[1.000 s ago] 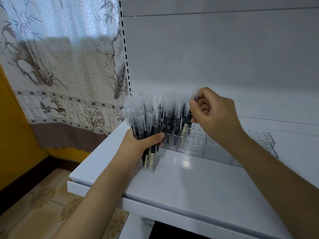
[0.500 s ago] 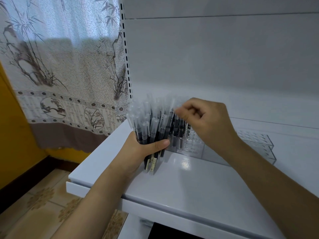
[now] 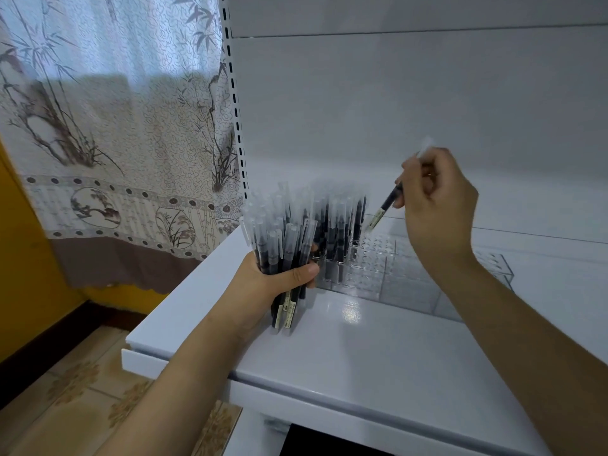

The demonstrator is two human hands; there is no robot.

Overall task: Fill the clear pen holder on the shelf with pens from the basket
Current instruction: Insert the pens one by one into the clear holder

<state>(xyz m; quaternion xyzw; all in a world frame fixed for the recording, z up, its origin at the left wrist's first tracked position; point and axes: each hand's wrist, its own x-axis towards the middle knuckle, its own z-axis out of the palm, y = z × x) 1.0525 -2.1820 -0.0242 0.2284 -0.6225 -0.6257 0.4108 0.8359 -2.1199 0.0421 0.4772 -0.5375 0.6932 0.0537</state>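
My left hand (image 3: 279, 278) grips a thick bundle of black pens (image 3: 279, 245) with frosted caps, standing upright on the white shelf (image 3: 378, 350). Just behind it sits the clear pen holder (image 3: 411, 278), a long acrylic block with a grid of holes. Several pens (image 3: 339, 232) stand in its left end; the holes to the right are bare. My right hand (image 3: 437, 205) pinches a single pen (image 3: 386, 204), tilted with its tip down to the left, in the air above the holder's open holes.
The white back panel (image 3: 411, 110) of the shelving rises right behind the holder. A slotted upright (image 3: 235, 103) marks the shelf's left side. A patterned curtain (image 3: 108, 126) hangs to the left, above tiled floor (image 3: 65, 390). No basket is in view.
My right hand has drawn one pen out of the bundle and carried it up and to the right, over the holder. My left hand keeps its hold on the bundle.
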